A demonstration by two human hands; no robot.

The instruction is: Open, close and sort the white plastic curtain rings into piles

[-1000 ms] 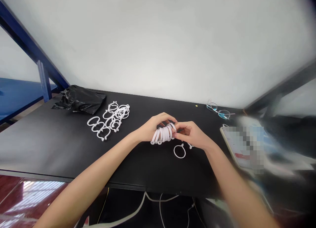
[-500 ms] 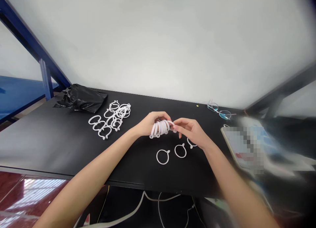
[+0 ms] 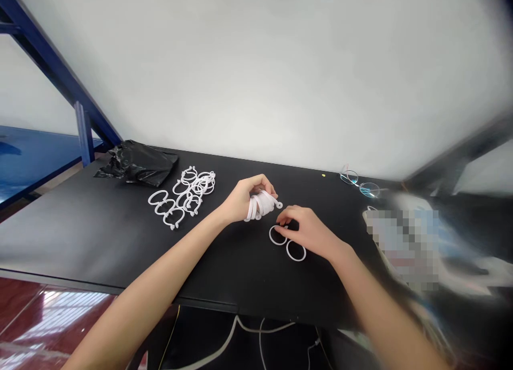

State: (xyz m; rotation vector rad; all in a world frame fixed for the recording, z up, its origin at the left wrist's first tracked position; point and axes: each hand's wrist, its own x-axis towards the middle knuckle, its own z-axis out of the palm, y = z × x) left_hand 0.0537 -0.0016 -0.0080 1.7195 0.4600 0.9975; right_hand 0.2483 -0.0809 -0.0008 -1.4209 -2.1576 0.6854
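Note:
My left hand (image 3: 244, 196) is closed on a bunch of white plastic rings (image 3: 261, 204), held a little above the black table (image 3: 100, 236). My right hand (image 3: 306, 232) reaches down to the table with its fingertips on a loose white ring (image 3: 277, 235). A second loose ring (image 3: 295, 251) lies just in front of that hand, partly under it. A pile of several more white rings (image 3: 184, 194) lies to the left of my left hand.
A crumpled black plastic bag (image 3: 136, 164) sits at the back left. Glasses (image 3: 360, 184) lie at the back right. A blurred phone or tablet (image 3: 401, 242) rests at the right. White cables (image 3: 240, 332) hang below the front edge. A blue frame (image 3: 84, 132) stands left.
My right hand left the bunch and dropped to the table onto a loose ring. My left hand lifted slightly back with the bunch. The loose rings now lie closer together.

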